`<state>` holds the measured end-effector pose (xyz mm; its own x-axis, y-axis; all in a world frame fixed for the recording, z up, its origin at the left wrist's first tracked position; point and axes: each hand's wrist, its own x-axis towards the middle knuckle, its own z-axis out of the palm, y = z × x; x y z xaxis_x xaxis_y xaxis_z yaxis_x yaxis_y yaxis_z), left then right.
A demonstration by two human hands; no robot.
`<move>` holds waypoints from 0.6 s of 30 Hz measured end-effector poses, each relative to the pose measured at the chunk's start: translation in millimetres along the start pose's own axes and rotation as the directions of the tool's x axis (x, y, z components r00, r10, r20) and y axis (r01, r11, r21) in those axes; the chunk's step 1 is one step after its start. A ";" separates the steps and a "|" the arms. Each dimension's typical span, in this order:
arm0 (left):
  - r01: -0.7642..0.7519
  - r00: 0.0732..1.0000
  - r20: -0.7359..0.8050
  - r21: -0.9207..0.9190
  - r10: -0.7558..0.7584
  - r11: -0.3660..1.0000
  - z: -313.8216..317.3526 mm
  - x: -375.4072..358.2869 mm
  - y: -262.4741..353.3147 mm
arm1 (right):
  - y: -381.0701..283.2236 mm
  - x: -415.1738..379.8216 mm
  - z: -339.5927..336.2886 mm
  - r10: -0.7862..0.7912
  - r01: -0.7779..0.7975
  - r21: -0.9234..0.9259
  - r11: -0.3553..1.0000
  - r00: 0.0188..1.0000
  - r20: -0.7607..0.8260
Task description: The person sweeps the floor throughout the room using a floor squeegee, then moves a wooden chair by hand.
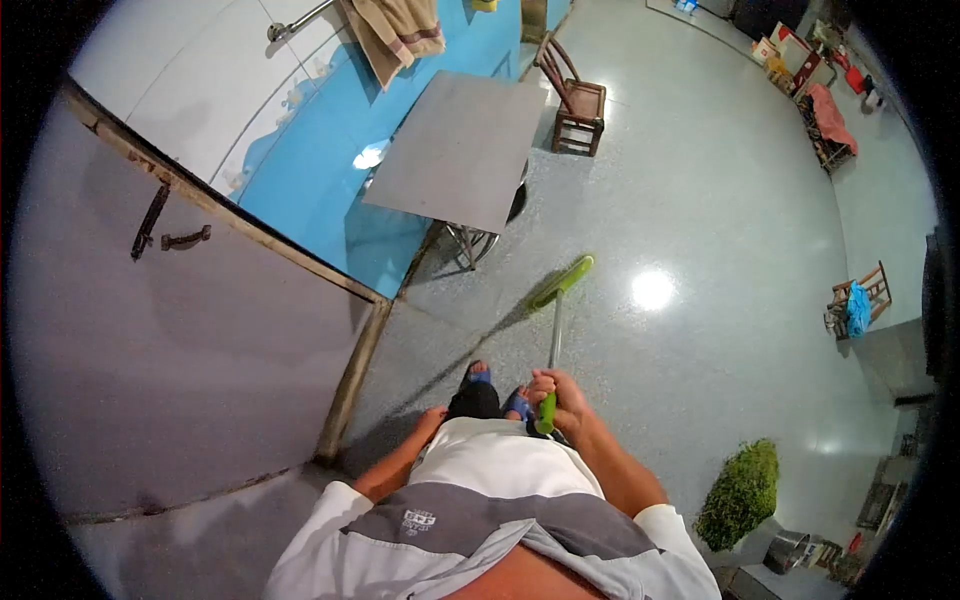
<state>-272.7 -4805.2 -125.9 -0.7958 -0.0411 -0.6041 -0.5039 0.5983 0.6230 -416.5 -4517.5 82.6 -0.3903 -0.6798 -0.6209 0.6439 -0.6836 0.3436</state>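
A mop [557,330] with a long metal pole, a green grip end and a flat green head stands out in front of my body, its head on the grey floor. My right hand [562,398] is wrapped round the pole just beyond the green grip. Down at my left side, beside the dark trousers, hangs my left hand [432,420]; it is away from the mop, and its fingers are too small to make out.
A grey table [460,150] stands ahead by the blue wall, with a wooden chair [580,105] beyond it. At the right are a small chair [872,290] with a blue cloth and a green leafy heap [738,495]. A door [200,330] is at the left.
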 end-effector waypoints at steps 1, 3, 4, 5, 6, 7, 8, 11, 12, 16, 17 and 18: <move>0.015 1.000 -0.004 -0.001 -0.015 1.000 -2.2 2.1 3.2 | 4.5 0.9 11.6 0.036 -0.036 -0.003 0.999 0.999 -0.005; -0.100 0.995 0.017 0.034 0.100 0.994 -11.7 1.2 6.9 | 1.0 7.8 27.1 0.087 -0.092 0.072 0.993 0.994 0.061; -0.220 0.975 0.042 0.063 0.218 0.973 -16.9 -1.2 11.1 | -0.5 11.0 33.9 0.129 -0.147 0.138 0.979 0.983 0.130; -0.217 0.976 0.040 0.062 0.215 0.974 -27.1 -9.0 25.5 | -0.7 13.1 42.5 0.132 -0.150 0.138 0.979 0.983 0.128; -0.092 0.992 0.091 0.013 0.090 0.996 -43.4 -22.4 53.5 | 0.1 15.8 51.9 0.189 -0.216 0.194 0.957 0.971 0.148; 0.037 0.989 0.145 -0.032 -0.032 0.999 -53.7 -28.5 69.1 | 1.2 19.5 59.2 0.245 -0.281 0.245 0.928 0.955 0.169; 0.038 0.990 0.140 -0.038 -0.033 0.999 -51.1 -22.5 55.0 | 1.5 27.2 59.4 0.250 -0.285 0.239 0.928 0.954 0.166; 0.038 0.999 0.040 -0.061 -0.036 0.997 -28.2 -1.0 -14.9 | -1.4 68.0 47.7 0.304 -0.330 0.179 0.927 0.939 0.161; 0.048 0.998 0.038 -0.057 -0.046 0.997 -28.4 0.7 -22.3 | -2.9 83.4 46.1 0.349 -0.385 0.154 0.910 0.911 0.219; 0.080 0.995 0.063 -0.038 -0.078 0.996 -38.9 -4.5 -23.9 | -11.5 143.6 38.0 0.375 -0.413 0.193 0.890 0.904 0.204; 0.088 0.994 0.072 -0.031 -0.085 0.996 -41.6 -5.9 -25.2 | -19.4 164.5 24.9 0.390 -0.431 0.224 0.874 0.898 0.203; 0.093 0.993 0.078 -0.025 -0.091 0.995 -44.4 -7.5 -26.8 | -27.4 180.4 10.9 0.394 -0.434 0.224 0.873 0.897 0.202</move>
<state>-268.2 -4856.5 -116.0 -0.7181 -0.0328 -0.6951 -0.5839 0.5718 0.5763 -511.7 -4624.3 -31.2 -0.2297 -0.9324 -0.2791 0.5834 -0.3615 0.7273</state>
